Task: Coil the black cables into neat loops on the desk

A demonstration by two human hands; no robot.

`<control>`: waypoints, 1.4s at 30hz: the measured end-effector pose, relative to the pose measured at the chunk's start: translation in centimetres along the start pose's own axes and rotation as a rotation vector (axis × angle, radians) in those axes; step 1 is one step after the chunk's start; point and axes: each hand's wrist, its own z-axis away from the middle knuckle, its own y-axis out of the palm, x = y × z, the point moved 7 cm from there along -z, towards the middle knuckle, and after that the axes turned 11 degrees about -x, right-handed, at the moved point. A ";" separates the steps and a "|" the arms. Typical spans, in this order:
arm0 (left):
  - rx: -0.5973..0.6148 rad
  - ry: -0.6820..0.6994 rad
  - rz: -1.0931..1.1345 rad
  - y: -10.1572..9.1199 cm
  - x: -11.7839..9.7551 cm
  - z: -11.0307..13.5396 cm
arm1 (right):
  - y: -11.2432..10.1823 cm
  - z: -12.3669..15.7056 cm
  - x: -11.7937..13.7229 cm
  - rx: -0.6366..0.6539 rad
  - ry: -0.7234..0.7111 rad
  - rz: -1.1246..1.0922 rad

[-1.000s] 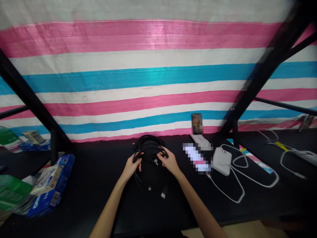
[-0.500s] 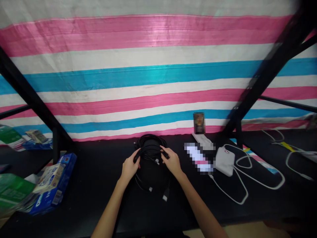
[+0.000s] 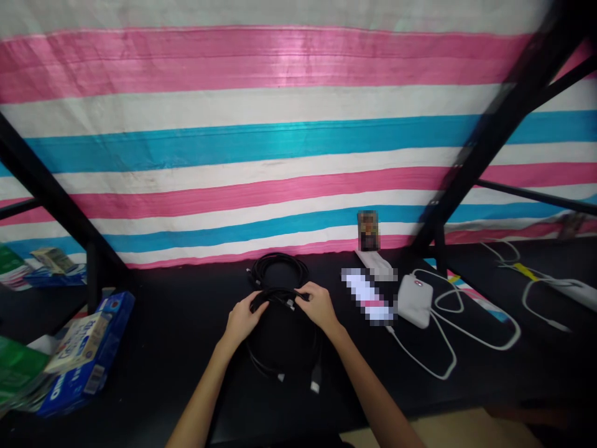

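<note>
My left hand [image 3: 242,319] and my right hand [image 3: 319,308] are closed on opposite sides of a looped black USB cable [image 3: 278,291]. Its loops bridge the space between my fingers, just above or on the dark table. Two light metal plugs dangle or lie nearer to me: a USB plug [image 3: 315,386] on the right and another plug [image 3: 280,377] left of it. One more connector [image 3: 290,304] shows between my hands. Directly behind sits a second coil of black cable [image 3: 280,257], touched by neither hand.
To the right lie a white power bank [image 3: 415,301] with white cables and a blurred-out phone [image 3: 370,298]. A pixelated card or screen on a light stand [image 3: 377,266] is behind it. Blue snack packaging [image 3: 77,389] stands left. Black frame legs [image 3: 459,168] flank the table [image 3: 177,348].
Both hands have drawn the held cable loops slightly toward me, away from the coil behind, which now shows separately. The whole view has shifted a little, so surrounding things appear further left.
</note>
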 end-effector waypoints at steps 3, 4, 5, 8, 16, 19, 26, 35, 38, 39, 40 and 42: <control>-0.001 -0.067 0.136 0.1 -0.2 0.1 | 0.1 0.1 -0.3 -0.016 0.140 -0.130; -0.017 -0.096 0.188 0.0 -0.1 0.0 | 0.5 0.2 -0.5 0.027 0.215 -0.195; -0.048 -0.127 0.250 -0.3 0.0 0.0 | 1.2 0.6 -0.6 0.102 0.293 -0.267; -0.185 -0.203 0.445 -1.5 0.7 -0.3 | 3.4 2.0 -0.3 0.356 0.470 -0.471; -0.350 -0.250 0.643 -2.5 1.7 -0.6 | 5.3 4.5 0.8 0.629 0.664 -0.596; -0.345 -0.244 0.653 -2.3 1.7 -0.6 | 5.2 4.9 1.2 0.651 0.707 -0.650; -0.237 -0.175 0.543 -1.1 0.7 -0.3 | 4.2 3.4 0.8 0.443 0.634 -0.734; 0.092 -0.227 0.439 4.1 0.7 1.7 | 2.6 1.4 -1.0 0.038 0.629 -0.798; 0.209 -0.269 0.451 5.7 0.7 2.5 | 2.6 1.2 -1.5 -0.013 0.640 -0.776; 0.224 -0.275 0.467 5.9 0.7 2.5 | 2.6 1.2 -1.6 -0.014 0.646 -0.764; 0.222 -0.273 0.484 5.9 0.7 2.4 | 2.6 1.2 -1.7 -0.006 0.648 -0.751; 0.191 -0.254 0.517 5.5 0.6 1.9 | 2.7 1.1 -1.6 0.024 0.638 -0.715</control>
